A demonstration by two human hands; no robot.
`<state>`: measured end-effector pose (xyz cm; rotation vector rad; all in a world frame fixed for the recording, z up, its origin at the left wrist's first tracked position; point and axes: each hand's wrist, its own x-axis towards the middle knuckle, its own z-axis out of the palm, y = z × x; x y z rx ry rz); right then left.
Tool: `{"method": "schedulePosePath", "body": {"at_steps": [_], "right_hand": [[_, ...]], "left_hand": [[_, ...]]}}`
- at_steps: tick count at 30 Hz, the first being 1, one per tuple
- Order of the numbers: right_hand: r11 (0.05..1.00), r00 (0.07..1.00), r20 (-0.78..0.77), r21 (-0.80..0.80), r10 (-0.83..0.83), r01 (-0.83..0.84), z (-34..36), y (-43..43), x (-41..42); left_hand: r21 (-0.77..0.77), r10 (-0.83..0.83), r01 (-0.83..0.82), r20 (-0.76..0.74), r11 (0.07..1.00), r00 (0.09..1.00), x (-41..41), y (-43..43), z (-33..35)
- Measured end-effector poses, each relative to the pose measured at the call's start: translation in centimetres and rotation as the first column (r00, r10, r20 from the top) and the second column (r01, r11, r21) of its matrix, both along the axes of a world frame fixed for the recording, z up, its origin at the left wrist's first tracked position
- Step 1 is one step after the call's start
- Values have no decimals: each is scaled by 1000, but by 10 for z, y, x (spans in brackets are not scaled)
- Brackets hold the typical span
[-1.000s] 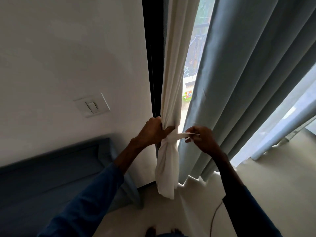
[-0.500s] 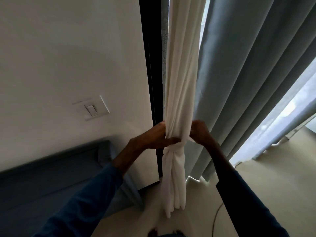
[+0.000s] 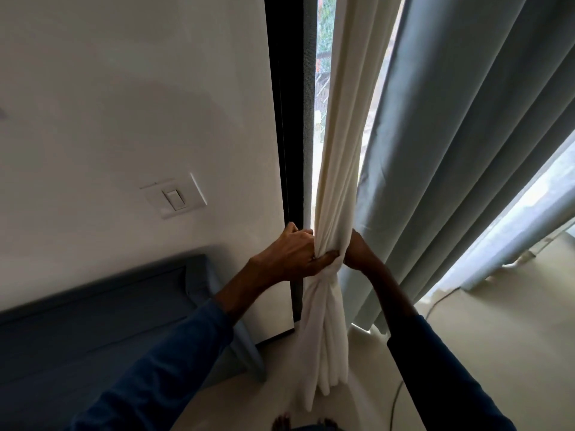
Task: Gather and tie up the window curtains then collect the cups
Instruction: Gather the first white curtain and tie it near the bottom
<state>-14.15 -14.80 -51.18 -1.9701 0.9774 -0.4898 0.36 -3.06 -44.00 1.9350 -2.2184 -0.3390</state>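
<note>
left hand (image 3: 292, 253): closed around the gathered white curtain (image 3: 337, 169) at the cinch point, thumb pressed across the front of the bundle. right hand (image 3: 357, 251): on the far side of the same bundle, mostly hidden by the fabric; i judge it is gripping there, but i cannot tell what its fingers hold.

white curtain: bunched into one narrow column, hanging between the dark window frame (image 3: 287, 144) and the grey-blue curtain (image 3: 460, 150), which hangs loose just beside it. a wrap of white fabric (image 3: 323, 279) circles the bundle just under my hands; below it the tail flares toward the floor (image 3: 497, 321).

step in hand, as i read it: tightening the tie. notes for doing it well: i keep the left hand pinching the folds so none slip out, draw the wrap snug with the right, and seat it level, not slanting. risk: slackening either hand early could let the bundle spread.

outstanding: grey-blue curtain not yet gathered; no cups in view. also present: light switch (image 3: 174, 199) on the white wall (image 3: 124, 104).
</note>
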Motion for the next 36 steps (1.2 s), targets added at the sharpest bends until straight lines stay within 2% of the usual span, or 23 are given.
{"method": "schedulePosePath", "body": {"at_steps": [2,6,10,12,16,25,29,33,36], "right_hand": [[999,999,-1,-23,-39,39,4,1,-8],[989,980,139,-10,-145,148,8,20,-22],[914,863,327,6,-386,406,1,47,-33],[910,852,351,1,-388,414,-1,63,-33],[955,926,250,-16,-283,296,-3,86,-31],[916,908,153,-32,-391,400,-7,112,-11],[906,888,191,15,-419,424,-9,114,-4],[918,929,191,-184,-317,351,9,98,-15],[935,965,187,-268,-185,231,34,86,-23]], "left_hand": [[82,60,-55,-60,995,996,0,-2,-1],[239,181,-116,-270,964,946,1,-5,-10],[247,307,-203,-525,947,794,-1,-11,-23],[250,346,-243,-574,937,742,-8,-15,-24],[211,373,-309,-565,927,736,-17,-26,-29],[106,405,-415,-529,903,745,-24,-35,-36],[114,424,-435,-535,893,731,-24,-33,-33],[184,456,-423,-484,887,747,-7,-30,-28],[8,412,-464,-473,886,779,1,-31,-16]]}}
